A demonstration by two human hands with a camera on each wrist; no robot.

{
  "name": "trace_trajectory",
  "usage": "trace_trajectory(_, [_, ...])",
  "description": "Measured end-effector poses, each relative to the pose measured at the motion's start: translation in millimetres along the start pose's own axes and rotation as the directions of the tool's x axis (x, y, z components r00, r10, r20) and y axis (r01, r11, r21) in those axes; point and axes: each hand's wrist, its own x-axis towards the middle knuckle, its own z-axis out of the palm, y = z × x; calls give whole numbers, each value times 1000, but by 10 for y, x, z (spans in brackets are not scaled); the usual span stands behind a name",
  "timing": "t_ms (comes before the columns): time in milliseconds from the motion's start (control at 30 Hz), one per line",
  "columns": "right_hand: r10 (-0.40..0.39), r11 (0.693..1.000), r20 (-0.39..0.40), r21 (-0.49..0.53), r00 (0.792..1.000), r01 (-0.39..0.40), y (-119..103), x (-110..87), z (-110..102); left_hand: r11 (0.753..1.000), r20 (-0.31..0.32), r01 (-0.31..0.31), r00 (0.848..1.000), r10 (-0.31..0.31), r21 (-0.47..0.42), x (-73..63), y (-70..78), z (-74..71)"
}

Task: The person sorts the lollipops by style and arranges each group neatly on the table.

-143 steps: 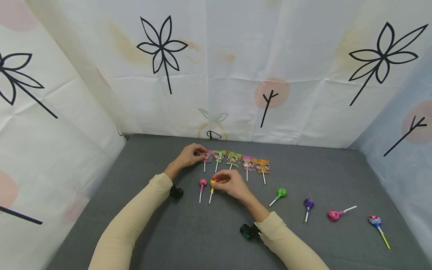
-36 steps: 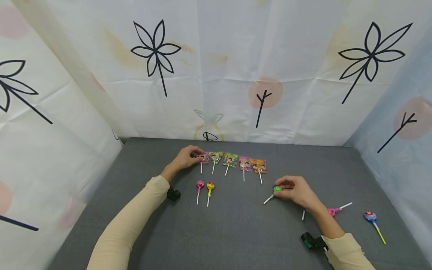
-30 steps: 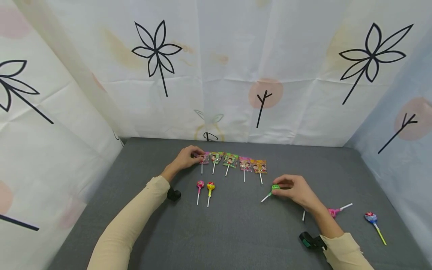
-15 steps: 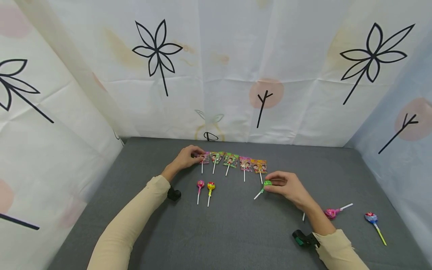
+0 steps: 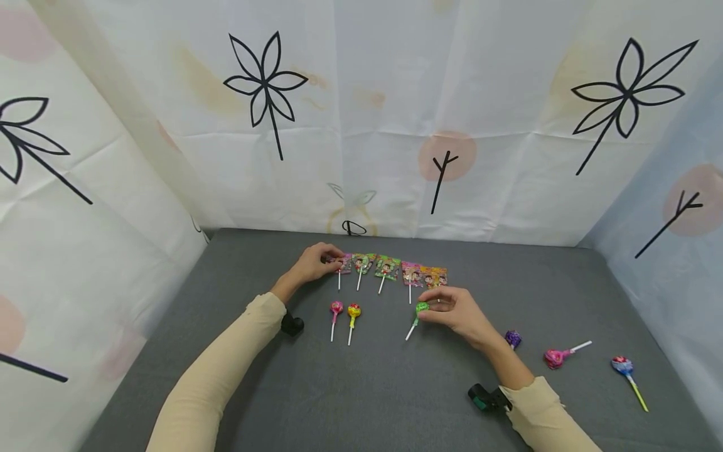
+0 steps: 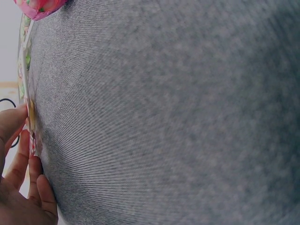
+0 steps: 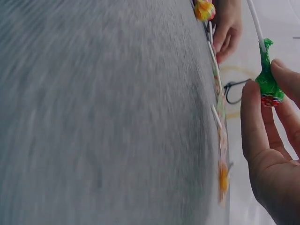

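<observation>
Head: my right grip [image 5: 454,314] pinches the green lollipop [image 5: 421,307], three o'clock from the yellow lollipop [image 5: 354,311]. Left wrist: my left grip [image 6: 21,206] touches a packet [image 6: 33,145]; whether pinching, I can't tell. Right wrist: a slack pinch might let the stick [image 7: 256,21] swing.

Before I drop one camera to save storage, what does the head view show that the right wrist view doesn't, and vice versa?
Only the head view: the purple lollipop, the blue-wrapped lollipop and the pink lollipop between them.
Only the right wrist view: the red printed patch on the green lollipop.
Both: the right hand pinching that green lollipop, the left hand, the yellow lollipop and flat-packeted lollipops.
</observation>
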Motion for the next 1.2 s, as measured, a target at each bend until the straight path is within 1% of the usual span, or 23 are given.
trace_trajectory(100, [-1,999,43,46,999,-1,-1,53,90,1000,-1,2,1000,-2,-6,-6,13,-9])
trace_trajectory(167, [-9,998,70,55,997,5,-1,88,147,1000,1,2,1000,-2,-6,-6,13,-8])
trace_trajectory(300, [-24,999,102,28,994,21,2,143,238,1000,5,-3,1000,3,0,0,1,-1])
trace_trajectory(533, [-7,1000,133,13,991,5,12,200,332,1000,3,2,1000,-2,-6,26,-2,26])
trace_trajectory(600, [-3,999,143,38,990,-2,16,203,348,1000,4,2,1000,-2,-5,27,12,35])
trace_trajectory(767, [23,989,161,139,987,-46,26,195,370,1000,4,-11,1000,11,-7,21,37,41])
trace_trajectory(833, [28,987,162,149,986,-52,33,191,373,1000,3,-17,1000,17,-10,25,30,43])
trace_trajectory(900, [26,989,161,137,987,-48,40,191,383,1000,1,-18,1000,18,-7,27,15,43])
trace_trajectory(1000, [15,996,151,83,988,-27,54,206,414,1000,-5,-11,1000,11,-3,23,-1,35])
trace_trajectory(1200, [0,1000,160,16,987,-3,55,272,529,1000,-10,-7,1000,7,-4,4,-31,15])
